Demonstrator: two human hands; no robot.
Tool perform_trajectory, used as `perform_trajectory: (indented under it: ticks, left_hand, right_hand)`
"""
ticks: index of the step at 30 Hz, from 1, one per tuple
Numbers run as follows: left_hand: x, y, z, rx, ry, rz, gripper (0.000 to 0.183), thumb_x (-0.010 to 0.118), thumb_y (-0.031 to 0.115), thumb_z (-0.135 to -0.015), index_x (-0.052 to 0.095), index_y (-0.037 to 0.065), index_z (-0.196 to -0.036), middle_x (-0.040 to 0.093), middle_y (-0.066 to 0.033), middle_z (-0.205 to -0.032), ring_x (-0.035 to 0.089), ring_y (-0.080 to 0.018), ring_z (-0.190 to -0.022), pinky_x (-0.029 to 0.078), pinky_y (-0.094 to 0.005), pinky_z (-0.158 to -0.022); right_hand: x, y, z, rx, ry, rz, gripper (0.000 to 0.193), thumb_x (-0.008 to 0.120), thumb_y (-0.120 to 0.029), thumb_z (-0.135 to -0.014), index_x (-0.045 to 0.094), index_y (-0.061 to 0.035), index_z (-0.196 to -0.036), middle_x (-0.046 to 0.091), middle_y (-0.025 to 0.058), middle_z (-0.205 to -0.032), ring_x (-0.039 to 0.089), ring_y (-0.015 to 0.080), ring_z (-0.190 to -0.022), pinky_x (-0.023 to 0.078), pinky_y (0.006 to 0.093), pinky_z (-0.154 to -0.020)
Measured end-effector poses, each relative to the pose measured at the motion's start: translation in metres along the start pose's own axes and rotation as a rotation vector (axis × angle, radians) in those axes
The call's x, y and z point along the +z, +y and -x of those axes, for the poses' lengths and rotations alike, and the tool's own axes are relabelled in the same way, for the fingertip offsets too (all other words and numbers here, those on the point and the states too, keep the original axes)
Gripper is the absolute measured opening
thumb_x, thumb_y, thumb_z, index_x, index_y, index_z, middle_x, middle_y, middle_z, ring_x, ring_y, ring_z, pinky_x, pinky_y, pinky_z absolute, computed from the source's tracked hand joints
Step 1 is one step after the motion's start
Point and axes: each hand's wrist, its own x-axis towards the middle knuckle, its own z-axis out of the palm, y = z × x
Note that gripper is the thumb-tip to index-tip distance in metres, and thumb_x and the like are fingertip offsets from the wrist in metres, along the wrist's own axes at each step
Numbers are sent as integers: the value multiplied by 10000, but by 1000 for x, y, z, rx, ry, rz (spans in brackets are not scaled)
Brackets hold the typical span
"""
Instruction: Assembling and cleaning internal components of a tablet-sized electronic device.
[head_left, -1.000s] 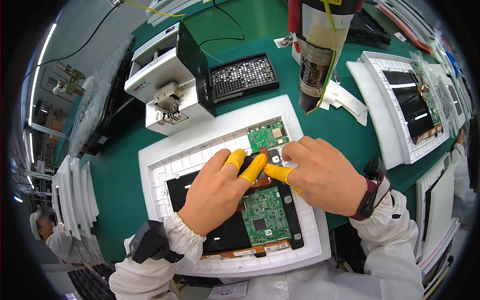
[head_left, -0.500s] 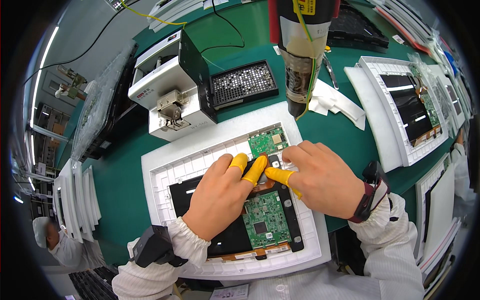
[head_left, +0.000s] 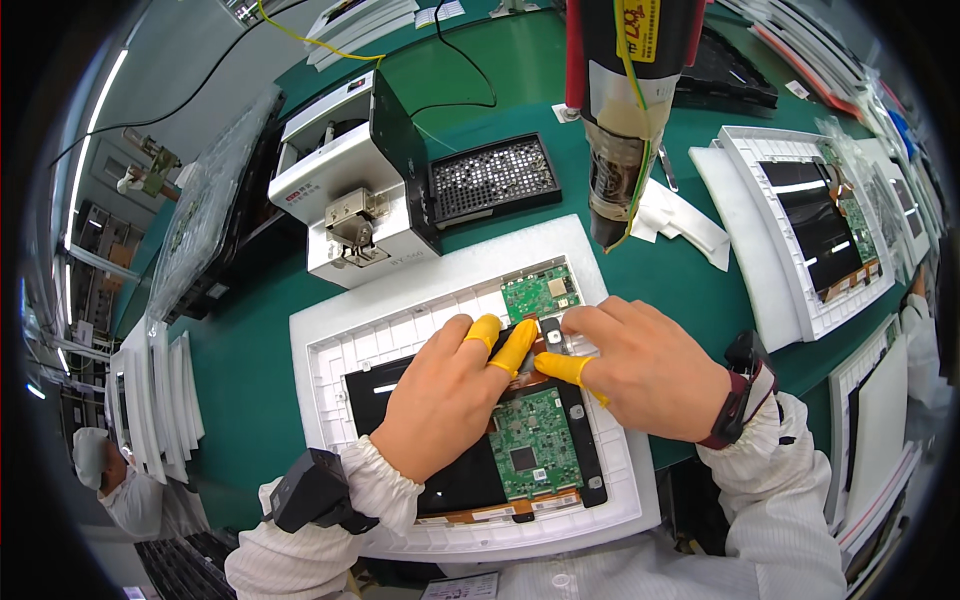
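Note:
My left hand point(head_left: 435, 395) is bent over a white frame point(head_left: 322, 400) that holds a black panel point(head_left: 368, 398). Its fingers, with yellow finger cots on, press together on an orange ribbon cable point(head_left: 529, 382). From the other side my right hand point(head_left: 655, 375) meets it, its yellow-covered thumb on the cable and its index finger curled. Beyond the fingertips is a small green circuit board point(head_left: 538, 292); nearer me lies a larger green circuit board point(head_left: 532, 445). My fingers hide much of the cable.
A grey-white machine point(head_left: 345, 195) stands at the back left, beside a black tray of screws point(head_left: 495, 175). An electric screwdriver point(head_left: 615, 160) hangs above the frame's far right corner. Another framed panel point(head_left: 815, 215) lies on foam at the right, near white paper strips point(head_left: 690, 220).
The whole view has shifted slightly, so the bench sits a little lower and farther right. Both hands stay at the same place on the ribbon cable, with only small finger movement.

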Motion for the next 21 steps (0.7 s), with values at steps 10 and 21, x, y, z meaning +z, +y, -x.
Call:
perform_trajectory:
  ticks: [10, 21]
  left_hand:
    - [0, -1, 1, 6, -6, 2, 314, 722, 71, -688, 745, -3, -993, 613, -168, -1195, 550, -329, -1081, 469, -369, -993]
    - [3, 5, 2, 11, 56, -21, 208, 710, 65, -711, 748, 17, -909, 608, -146, -1098, 548, -317, -1072, 478, -393, -947]
  right_hand:
    - [0, 4, -1, -11, -3, -2, 127, 678, -86, -782, 758, -34, -866, 610, 137, -1177, 572, 276, -1090, 467, 395, -917]
    - [3, 9, -11, 37, 68, 30, 171, 691, -46, -767, 736, -22, -931, 623, 113, -1085, 617, 274, -975, 501, 386, -831]
